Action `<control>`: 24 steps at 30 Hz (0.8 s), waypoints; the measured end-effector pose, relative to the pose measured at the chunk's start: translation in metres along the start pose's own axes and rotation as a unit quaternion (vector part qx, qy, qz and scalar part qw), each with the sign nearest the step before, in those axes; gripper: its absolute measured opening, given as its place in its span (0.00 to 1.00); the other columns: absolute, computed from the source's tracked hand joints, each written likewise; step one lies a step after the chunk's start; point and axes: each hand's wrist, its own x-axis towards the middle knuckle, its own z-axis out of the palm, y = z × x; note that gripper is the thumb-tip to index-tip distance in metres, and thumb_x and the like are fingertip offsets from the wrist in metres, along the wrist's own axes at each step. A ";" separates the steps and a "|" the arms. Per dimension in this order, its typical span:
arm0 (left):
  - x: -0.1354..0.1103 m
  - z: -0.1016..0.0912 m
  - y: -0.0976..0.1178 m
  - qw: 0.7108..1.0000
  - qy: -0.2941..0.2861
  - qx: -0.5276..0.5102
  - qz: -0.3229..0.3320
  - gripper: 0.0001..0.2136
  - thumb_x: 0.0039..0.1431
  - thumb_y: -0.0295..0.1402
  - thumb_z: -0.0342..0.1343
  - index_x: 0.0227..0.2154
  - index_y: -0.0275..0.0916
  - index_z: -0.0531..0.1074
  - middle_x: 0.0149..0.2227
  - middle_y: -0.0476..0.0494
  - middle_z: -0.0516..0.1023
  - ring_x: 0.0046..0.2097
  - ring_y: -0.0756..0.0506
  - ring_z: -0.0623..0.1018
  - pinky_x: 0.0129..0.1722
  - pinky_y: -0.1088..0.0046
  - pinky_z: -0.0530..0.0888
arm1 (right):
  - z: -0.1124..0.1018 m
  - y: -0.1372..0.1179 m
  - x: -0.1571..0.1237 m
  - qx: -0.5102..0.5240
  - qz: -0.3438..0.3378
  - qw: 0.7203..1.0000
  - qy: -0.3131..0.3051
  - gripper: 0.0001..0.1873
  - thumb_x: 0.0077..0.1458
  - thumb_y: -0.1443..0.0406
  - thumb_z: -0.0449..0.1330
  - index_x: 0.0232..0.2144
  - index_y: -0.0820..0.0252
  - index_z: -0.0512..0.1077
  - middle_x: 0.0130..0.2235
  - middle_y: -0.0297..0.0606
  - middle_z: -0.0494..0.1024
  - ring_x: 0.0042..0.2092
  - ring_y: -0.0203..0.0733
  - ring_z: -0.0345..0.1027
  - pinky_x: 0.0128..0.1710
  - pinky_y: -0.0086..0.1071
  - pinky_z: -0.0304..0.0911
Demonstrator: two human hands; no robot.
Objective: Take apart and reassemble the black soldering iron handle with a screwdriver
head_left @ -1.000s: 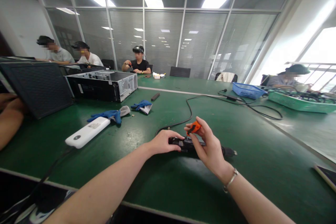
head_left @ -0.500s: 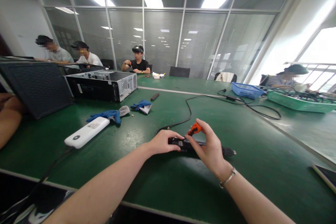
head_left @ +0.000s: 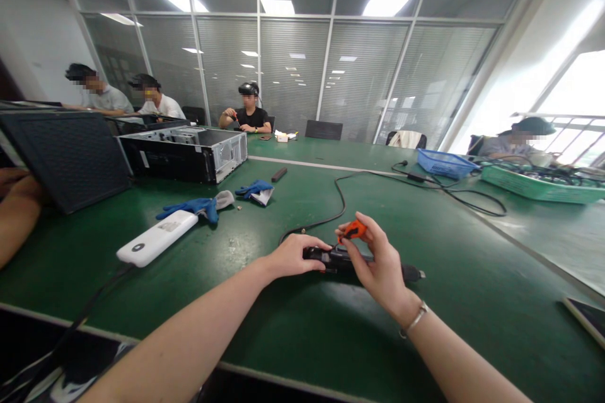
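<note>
On the green table [head_left: 265, 321], a long black corded power tool [head_left: 338, 258] lies on its side, a short metal tip showing at its right end. My left hand [head_left: 297, 255] is closed around the tool's left end, thumb and fingers on either side. Above the tool's middle, my right hand [head_left: 380, 258] pinches an orange and black screwdriver [head_left: 354, 230] by its handle. The screwdriver slants down to the left toward the tool's body; whether its tip touches a screw is too small to tell. A black cable [head_left: 341, 198] runs from near the left hand toward the back.
Left of my hands lie a white power bank [head_left: 158, 239] and blue-grey gloves [head_left: 193, 206]. An open computer case [head_left: 184, 154] stands beyond them, near a dark panel [head_left: 66, 157]. A blue basket [head_left: 447, 164] and a green basket [head_left: 539, 186] sit right. Several people sit around.
My right hand has shifted slightly and its fingers have turned on the screwdriver, whose handle now tips a little more to the right. My left hand and the black tool stay put.
</note>
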 end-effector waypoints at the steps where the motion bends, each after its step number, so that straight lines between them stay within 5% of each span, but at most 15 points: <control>1: 0.000 0.000 0.000 1.000 -0.001 -0.002 -0.001 0.20 0.50 0.34 0.67 0.48 0.40 0.76 0.47 0.44 0.80 0.47 0.43 0.79 0.50 0.71 0.70 | 0.000 -0.001 0.000 0.021 0.005 1.000 -0.016 0.30 0.60 0.70 0.55 0.62 0.53 0.53 0.49 0.44 0.75 0.48 0.44 0.74 0.50 0.45 0.71; 8: 0.000 0.000 -0.001 1.000 -0.003 0.017 0.006 0.21 0.50 0.35 0.67 0.48 0.40 0.76 0.47 0.44 0.80 0.47 0.42 0.79 0.51 0.70 0.70 | 0.000 0.003 0.000 -0.069 -0.015 0.996 0.047 0.29 0.57 0.67 0.61 0.59 0.52 0.59 0.46 0.43 0.75 0.45 0.46 0.74 0.48 0.46 0.72; 14: -0.001 0.000 0.000 1.000 -0.002 0.010 0.007 0.20 0.50 0.34 0.67 0.48 0.40 0.76 0.47 0.44 0.80 0.47 0.43 0.79 0.50 0.71 0.70 | 0.000 -0.006 0.000 0.019 0.002 0.999 -0.027 0.33 0.60 0.70 0.55 0.64 0.52 0.49 0.55 0.48 0.69 0.51 0.46 0.72 0.51 0.48 0.70; 19: 0.000 -0.001 0.000 1.000 -0.001 0.018 0.007 0.21 0.51 0.34 0.67 0.49 0.40 0.75 0.47 0.44 0.80 0.47 0.42 0.79 0.50 0.71 0.70 | 0.001 -0.001 0.002 -0.080 -0.022 0.997 0.009 0.30 0.58 0.67 0.59 0.61 0.52 0.58 0.45 0.42 0.76 0.44 0.46 0.75 0.47 0.46 0.72; 24: 0.000 -0.004 0.000 1.000 -0.020 0.001 0.006 0.23 0.47 0.34 0.69 0.49 0.39 0.76 0.46 0.44 0.80 0.46 0.42 0.79 0.50 0.70 0.70 | 0.001 -0.006 0.002 -0.023 -0.004 0.998 0.063 0.34 0.57 0.68 0.60 0.63 0.53 0.55 0.47 0.44 0.76 0.45 0.47 0.75 0.47 0.47 0.72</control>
